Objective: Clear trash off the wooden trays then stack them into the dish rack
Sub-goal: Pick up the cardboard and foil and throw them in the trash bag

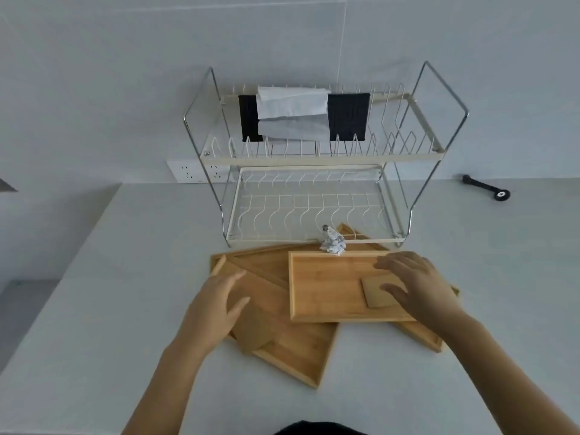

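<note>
Here, left hand (216,304) spread flat, gripping nothing, over card (255,331) on left tray (292,350); right hand (414,285) spread on card (375,293) in top tray (326,287), holding nothing.

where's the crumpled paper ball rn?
In the head view, the paper ball sits centre frame at the far edge of the top tray, just in front of the dish rack.

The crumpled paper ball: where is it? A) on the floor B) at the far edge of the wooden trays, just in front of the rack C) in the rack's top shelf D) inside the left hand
B: the crumpled paper ball sits at the far edge of the wooden trays, right before the dish rack, apart from both hands.
</note>
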